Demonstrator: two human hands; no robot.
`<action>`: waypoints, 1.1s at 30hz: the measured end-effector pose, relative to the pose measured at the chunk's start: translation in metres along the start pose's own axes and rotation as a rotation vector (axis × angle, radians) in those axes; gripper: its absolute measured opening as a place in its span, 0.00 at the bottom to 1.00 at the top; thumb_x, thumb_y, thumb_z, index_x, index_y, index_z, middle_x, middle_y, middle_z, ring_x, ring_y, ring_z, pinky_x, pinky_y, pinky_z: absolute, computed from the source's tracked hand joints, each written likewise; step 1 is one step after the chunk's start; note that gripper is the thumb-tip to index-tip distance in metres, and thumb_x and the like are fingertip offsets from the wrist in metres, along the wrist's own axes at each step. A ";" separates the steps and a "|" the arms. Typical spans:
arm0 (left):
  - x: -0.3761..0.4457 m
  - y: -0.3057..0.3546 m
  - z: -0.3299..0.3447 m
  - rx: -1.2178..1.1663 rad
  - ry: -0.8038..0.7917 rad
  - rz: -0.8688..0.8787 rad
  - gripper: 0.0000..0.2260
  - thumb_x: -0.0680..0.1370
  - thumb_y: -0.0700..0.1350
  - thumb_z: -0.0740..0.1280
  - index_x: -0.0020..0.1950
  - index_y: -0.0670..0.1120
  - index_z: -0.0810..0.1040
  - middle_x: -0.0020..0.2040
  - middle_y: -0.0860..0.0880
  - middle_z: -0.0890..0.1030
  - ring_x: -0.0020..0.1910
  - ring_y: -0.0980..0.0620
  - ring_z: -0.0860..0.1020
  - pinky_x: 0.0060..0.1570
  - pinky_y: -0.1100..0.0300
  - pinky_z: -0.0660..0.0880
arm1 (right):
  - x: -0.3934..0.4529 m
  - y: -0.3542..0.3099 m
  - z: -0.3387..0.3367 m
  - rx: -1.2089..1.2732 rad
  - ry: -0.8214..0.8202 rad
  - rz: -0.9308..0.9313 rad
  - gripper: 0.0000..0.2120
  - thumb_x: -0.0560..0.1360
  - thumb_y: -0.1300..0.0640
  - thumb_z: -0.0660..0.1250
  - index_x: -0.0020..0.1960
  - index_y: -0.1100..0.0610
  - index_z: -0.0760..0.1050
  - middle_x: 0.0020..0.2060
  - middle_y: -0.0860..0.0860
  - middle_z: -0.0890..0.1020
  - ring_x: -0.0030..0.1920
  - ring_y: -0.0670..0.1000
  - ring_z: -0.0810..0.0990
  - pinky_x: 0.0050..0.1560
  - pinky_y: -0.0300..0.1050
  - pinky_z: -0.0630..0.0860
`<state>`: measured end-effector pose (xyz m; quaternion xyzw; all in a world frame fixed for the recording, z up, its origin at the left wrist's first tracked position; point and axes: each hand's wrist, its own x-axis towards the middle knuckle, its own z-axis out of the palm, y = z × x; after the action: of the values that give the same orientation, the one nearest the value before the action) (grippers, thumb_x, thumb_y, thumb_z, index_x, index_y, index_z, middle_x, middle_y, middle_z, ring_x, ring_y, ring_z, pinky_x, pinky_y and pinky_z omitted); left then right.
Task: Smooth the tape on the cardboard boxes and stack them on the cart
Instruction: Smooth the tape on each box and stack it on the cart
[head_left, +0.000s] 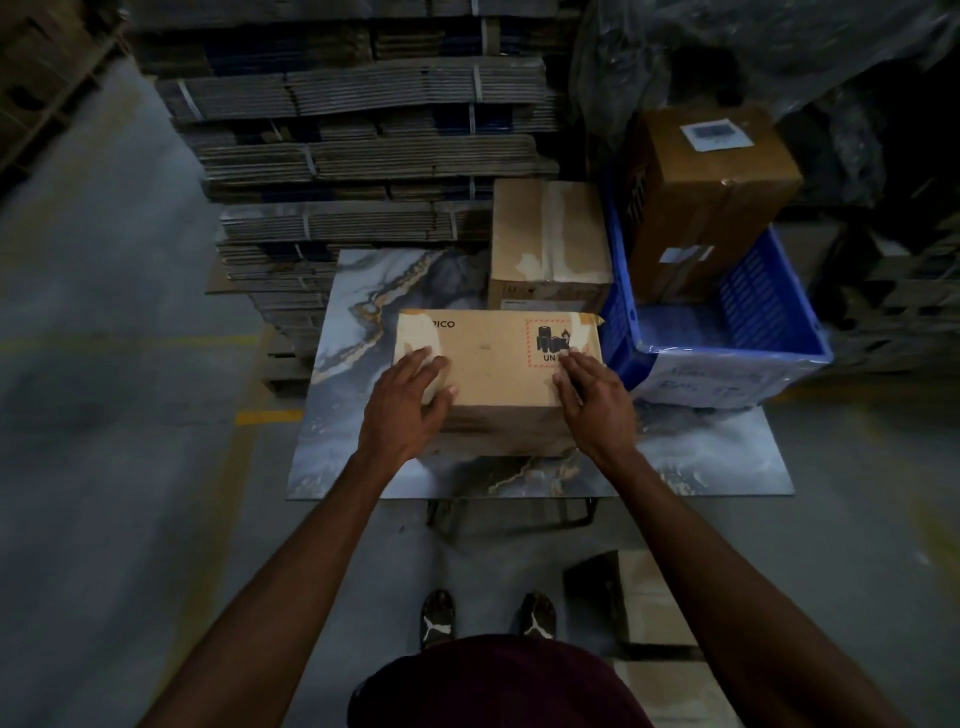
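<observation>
Head view: both hands lie flat, fingers spread, on the top of the near cardboard box (493, 364), the left hand (408, 402) at its left end, the right hand (589, 397) at its right, the box sitting on the marble-patterned tabletop (363, 447) beside a blue crate (727, 322).

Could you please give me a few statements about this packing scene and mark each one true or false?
1. Both hands lie on top of the nearest cardboard box. True: the left hand and the right hand rest there with fairly straight fingers.
2. That box sits inside the blue crate. False: it sits on the marble-patterned board, beside the crate.
3. A taller box with a white label stands in the crate. True.
4. The nearest box carries a red-bordered hazard mark. True.
5. The space behind the board holds no cardboard. False: strapped bundles of flattened cardboard are piled there.
</observation>
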<state>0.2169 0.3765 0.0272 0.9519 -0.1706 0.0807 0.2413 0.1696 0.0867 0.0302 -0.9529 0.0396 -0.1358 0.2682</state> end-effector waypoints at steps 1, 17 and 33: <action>0.004 0.001 -0.004 0.004 -0.005 0.000 0.24 0.80 0.62 0.59 0.70 0.51 0.76 0.73 0.48 0.74 0.71 0.45 0.71 0.66 0.48 0.71 | 0.005 -0.001 -0.002 0.012 -0.004 0.007 0.20 0.84 0.45 0.59 0.71 0.54 0.75 0.69 0.53 0.78 0.67 0.52 0.76 0.63 0.55 0.78; 0.057 -0.001 -0.011 0.146 -0.136 -0.017 0.28 0.77 0.63 0.61 0.73 0.52 0.74 0.75 0.46 0.71 0.71 0.42 0.70 0.68 0.47 0.67 | 0.057 -0.001 -0.003 0.004 -0.075 0.018 0.19 0.81 0.46 0.64 0.65 0.57 0.78 0.65 0.54 0.77 0.66 0.53 0.74 0.66 0.58 0.75; 0.073 0.008 -0.001 0.197 -0.182 -0.049 0.32 0.78 0.68 0.56 0.77 0.52 0.68 0.79 0.47 0.64 0.75 0.44 0.65 0.73 0.46 0.62 | 0.067 0.003 0.010 -0.039 -0.157 0.001 0.27 0.83 0.42 0.58 0.78 0.54 0.67 0.76 0.53 0.68 0.74 0.55 0.67 0.70 0.59 0.72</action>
<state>0.2816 0.3490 0.0485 0.9783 -0.1599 0.0047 0.1320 0.2364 0.0788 0.0363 -0.9657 0.0216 -0.0595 0.2518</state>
